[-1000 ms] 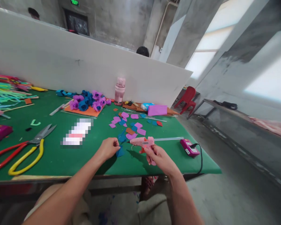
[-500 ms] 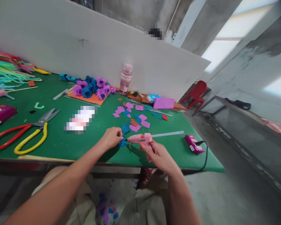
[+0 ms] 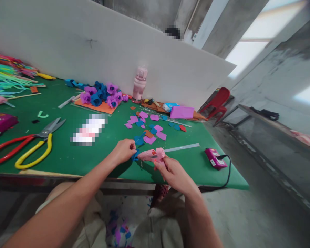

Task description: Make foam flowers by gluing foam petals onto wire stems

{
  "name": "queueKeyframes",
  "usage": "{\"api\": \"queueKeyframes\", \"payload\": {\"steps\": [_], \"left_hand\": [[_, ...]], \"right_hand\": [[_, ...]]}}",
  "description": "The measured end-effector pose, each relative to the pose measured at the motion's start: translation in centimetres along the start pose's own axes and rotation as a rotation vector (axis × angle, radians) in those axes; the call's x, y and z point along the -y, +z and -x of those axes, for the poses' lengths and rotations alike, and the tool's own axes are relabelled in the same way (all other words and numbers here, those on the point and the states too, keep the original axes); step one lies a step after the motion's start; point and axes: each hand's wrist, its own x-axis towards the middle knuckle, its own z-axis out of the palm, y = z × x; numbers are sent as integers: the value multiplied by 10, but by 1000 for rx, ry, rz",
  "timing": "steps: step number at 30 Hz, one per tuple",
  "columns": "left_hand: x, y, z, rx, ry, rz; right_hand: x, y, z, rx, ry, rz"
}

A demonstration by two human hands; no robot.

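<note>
My right hand (image 3: 170, 170) is closed round a pink glue gun (image 3: 152, 154), with a clear glue stick (image 3: 182, 147) sticking out of its back. The gun's nozzle points left at a small blue paper piece (image 3: 134, 155) that my left hand (image 3: 124, 151) pinches just above the green table (image 3: 67, 155). Both hands are near the table's front edge. Loose purple, blue and orange paper pieces (image 3: 150, 132) lie just beyond them.
Red and yellow scissors (image 3: 28, 146) lie at the left. Purple and blue paper flowers (image 3: 100, 94) rest on an orange sheet, next to a pink bottle (image 3: 139, 84). A pink plug block (image 3: 214, 158) with black cable lies at right. A white board (image 3: 105, 51) backs the table.
The camera tipped down and the table scene rose in view. The glue gun's nozzle moved closer to the blue piece in my left hand.
</note>
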Motion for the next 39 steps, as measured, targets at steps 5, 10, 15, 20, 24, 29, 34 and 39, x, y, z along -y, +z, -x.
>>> {"api": "queueKeyframes", "payload": {"steps": [5,10,15,20,24,29,34,39], "left_hand": [[2,0,-1,3,12,-1],[2,0,0,7,10,4],[1,0,0,10,16,2],[1,-1,0,10,9,-8],[1,0,0,8,17,-11],[1,0,0,14,19,-11],[0,0,0,19,28,-20],[-1,-2,0,22,31,-15]], "right_hand": [[2,0,-1,-8,-37,23],[2,1,-1,-22,-63,32],[0,3,-2,-47,-76,56],[0,5,-3,-51,-96,48],[1,5,-3,-52,-100,41],[0,5,-3,-58,-98,62],[0,6,-3,-58,-108,51],[2,6,-4,-51,-93,60]]}}
